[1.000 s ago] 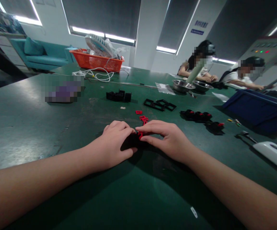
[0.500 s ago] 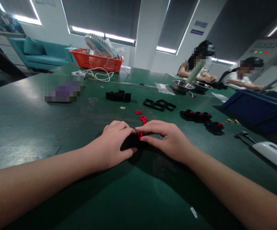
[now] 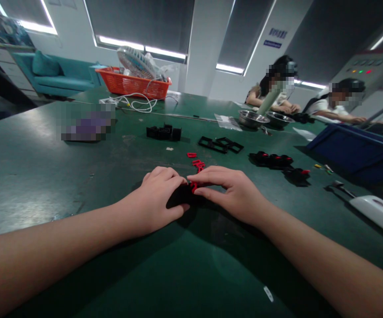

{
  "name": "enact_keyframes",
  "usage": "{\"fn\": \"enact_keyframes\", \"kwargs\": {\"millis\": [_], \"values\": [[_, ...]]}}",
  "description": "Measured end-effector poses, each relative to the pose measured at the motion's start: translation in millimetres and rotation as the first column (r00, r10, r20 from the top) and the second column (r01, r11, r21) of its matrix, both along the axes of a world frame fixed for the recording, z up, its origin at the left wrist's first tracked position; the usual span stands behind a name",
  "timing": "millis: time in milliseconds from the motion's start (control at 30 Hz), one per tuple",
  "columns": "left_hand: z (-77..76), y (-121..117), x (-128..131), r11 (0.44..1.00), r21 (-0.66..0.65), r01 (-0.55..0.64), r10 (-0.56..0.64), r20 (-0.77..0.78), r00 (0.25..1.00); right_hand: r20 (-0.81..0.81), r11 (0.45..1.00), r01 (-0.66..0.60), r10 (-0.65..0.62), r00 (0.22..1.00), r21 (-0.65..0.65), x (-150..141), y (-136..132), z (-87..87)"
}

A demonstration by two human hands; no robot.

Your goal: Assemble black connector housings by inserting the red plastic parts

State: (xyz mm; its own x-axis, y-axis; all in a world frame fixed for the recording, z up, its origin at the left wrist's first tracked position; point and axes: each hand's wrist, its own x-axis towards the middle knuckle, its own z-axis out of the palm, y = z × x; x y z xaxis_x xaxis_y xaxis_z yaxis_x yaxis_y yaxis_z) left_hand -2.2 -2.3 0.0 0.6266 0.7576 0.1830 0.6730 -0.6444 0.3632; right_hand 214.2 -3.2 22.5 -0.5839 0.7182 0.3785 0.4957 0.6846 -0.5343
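My left hand point(image 3: 160, 198) is wrapped round a black plastic part point(image 3: 180, 196) low over the green table. The fingers hide much of that part. Between thumb and forefinger, my right hand point(image 3: 227, 187) pinches a small red plastic piece point(image 3: 194, 187) at the black part's right end. Whether the red piece is seated in the black part I cannot tell. Just beyond my fingertips lie several loose red pieces point(image 3: 198, 164). Farther off are a black housing point(image 3: 164, 132) and black rectangular frames point(image 3: 221, 144).
To the right lie black parts with red pieces point(image 3: 271, 160), a white handled tool point(image 3: 378, 212) and a blue bin point(image 3: 357, 152). An orange basket point(image 3: 133, 84), white cable point(image 3: 141, 104) and metal bowls point(image 3: 253, 119) stand farther back. Two people sit at the far right.
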Motion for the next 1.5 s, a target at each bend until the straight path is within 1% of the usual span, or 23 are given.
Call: {"fn": "enact_keyframes", "kwargs": {"millis": [1000, 1500], "values": [[1.1, 0.3, 1.0, 1.0, -0.017, -0.005, 0.005, 0.0, 1.0, -0.001, 1.0, -0.002, 0.002, 1.0, 0.003, -0.9, -0.1, 0.2], [0.2, -0.3, 0.6, 1.0, 0.001, -0.009, 0.009, 0.002, 1.0, -0.003, 1.0, 0.0, 0.0, 1.0, -0.001, -0.7, 0.3, 0.2]]}}
